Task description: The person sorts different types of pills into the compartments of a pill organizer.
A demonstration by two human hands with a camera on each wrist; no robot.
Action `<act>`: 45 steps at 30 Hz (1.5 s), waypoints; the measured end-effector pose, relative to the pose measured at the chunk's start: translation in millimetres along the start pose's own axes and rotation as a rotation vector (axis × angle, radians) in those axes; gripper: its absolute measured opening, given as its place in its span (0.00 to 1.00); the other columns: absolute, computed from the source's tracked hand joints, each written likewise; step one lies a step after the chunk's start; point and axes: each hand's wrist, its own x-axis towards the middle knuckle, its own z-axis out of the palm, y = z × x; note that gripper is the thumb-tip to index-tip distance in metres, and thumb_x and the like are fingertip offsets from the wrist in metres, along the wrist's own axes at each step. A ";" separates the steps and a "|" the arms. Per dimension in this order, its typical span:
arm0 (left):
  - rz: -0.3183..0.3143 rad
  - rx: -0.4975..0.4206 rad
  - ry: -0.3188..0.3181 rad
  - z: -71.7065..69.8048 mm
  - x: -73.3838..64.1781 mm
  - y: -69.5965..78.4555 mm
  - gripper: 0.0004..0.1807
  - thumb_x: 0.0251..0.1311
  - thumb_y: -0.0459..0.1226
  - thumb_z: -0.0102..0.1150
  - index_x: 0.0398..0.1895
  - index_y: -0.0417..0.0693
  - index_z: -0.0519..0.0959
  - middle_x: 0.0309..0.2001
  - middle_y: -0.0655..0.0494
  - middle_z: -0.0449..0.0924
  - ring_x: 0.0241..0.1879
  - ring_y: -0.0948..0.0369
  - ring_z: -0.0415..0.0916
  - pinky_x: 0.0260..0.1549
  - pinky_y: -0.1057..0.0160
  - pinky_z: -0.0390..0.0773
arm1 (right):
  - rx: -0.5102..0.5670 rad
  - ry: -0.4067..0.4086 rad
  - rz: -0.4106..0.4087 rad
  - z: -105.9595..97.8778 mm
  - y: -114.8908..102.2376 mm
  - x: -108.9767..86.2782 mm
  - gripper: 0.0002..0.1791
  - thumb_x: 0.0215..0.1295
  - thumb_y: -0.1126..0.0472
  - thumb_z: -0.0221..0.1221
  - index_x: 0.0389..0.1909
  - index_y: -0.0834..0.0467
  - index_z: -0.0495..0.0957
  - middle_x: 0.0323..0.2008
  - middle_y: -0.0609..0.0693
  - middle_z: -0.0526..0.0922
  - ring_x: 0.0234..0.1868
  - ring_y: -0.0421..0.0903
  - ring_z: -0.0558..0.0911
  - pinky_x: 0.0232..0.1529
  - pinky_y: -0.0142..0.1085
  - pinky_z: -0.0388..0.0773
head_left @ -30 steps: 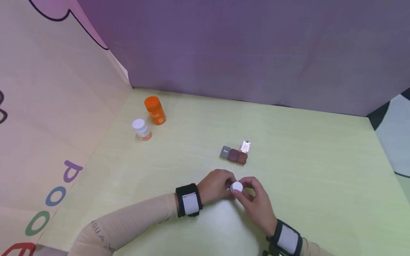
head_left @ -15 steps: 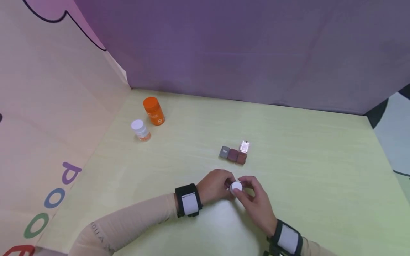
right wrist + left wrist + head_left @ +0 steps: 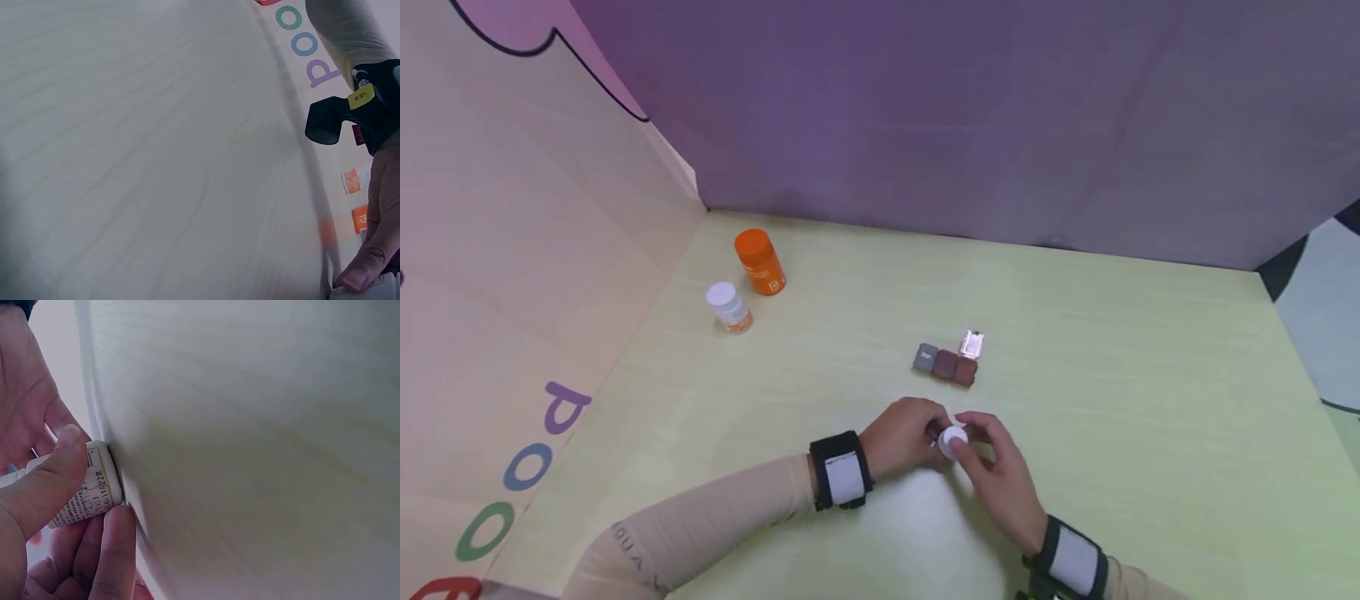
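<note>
In the head view my left hand (image 3: 904, 435) grips a small white bottle, mostly hidden there by the fingers. Its printed label (image 3: 94, 494) shows in the left wrist view, with the thumb across it and fingers beneath. The bottle's base is close to the table top. My right hand (image 3: 1003, 483) has thumb and index finger at the round white cap (image 3: 952, 442). A corner of the bottle (image 3: 378, 289) appears at the bottom right of the right wrist view, under the left thumb.
Beyond the hands lie a grey square piece (image 3: 926, 357), two reddish-brown square pieces (image 3: 944, 363) and a shiny silver packet (image 3: 972, 344). Further left stand a white bottle with an orange band (image 3: 730, 307) and an orange jar (image 3: 761, 262). A purple partition (image 3: 970, 125) rises behind the table (image 3: 1135, 375).
The right thumb and fingertips have shifted slightly on the cap. The left hand keeps its hold on the bottle, and the head view has tilted a little.
</note>
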 end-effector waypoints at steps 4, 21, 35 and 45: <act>0.005 0.012 0.005 0.6 -0.4 0.0 0.12 0.50 0.33 0.78 0.37 0.47 0.85 0.32 0.65 0.83 0.33 0.71 0.76 0.39 0.72 0.77 | 0.018 0.001 0.079 1.2 0.0 1.6 0.15 0.70 0.65 0.63 0.53 0.63 0.73 0.50 0.57 0.79 0.55 0.53 0.77 0.49 0.37 0.81; 0.006 0.019 0.002 0.0 -0.6 1.7 0.13 0.49 0.34 0.79 0.38 0.47 0.85 0.32 0.64 0.83 0.32 0.71 0.77 0.38 0.72 0.77 | 0.028 0.006 0.033 3.3 -1.7 -0.9 0.14 0.72 0.67 0.61 0.54 0.65 0.72 0.50 0.57 0.78 0.51 0.49 0.76 0.47 0.32 0.80; 0.010 0.059 0.004 -0.2 1.3 1.6 0.10 0.54 0.33 0.76 0.39 0.47 0.86 0.32 0.64 0.83 0.33 0.71 0.76 0.38 0.72 0.77 | 0.005 -0.023 0.016 1.2 -3.3 -0.2 0.17 0.69 0.67 0.63 0.55 0.64 0.72 0.51 0.56 0.77 0.52 0.49 0.76 0.53 0.39 0.80; 0.012 0.064 0.002 1.1 0.8 -0.2 0.13 0.51 0.33 0.78 0.39 0.47 0.86 0.32 0.65 0.83 0.33 0.71 0.76 0.39 0.72 0.77 | 0.039 -0.052 -0.074 2.2 -1.2 -3.8 0.16 0.70 0.72 0.59 0.56 0.67 0.73 0.53 0.58 0.75 0.55 0.48 0.73 0.55 0.41 0.81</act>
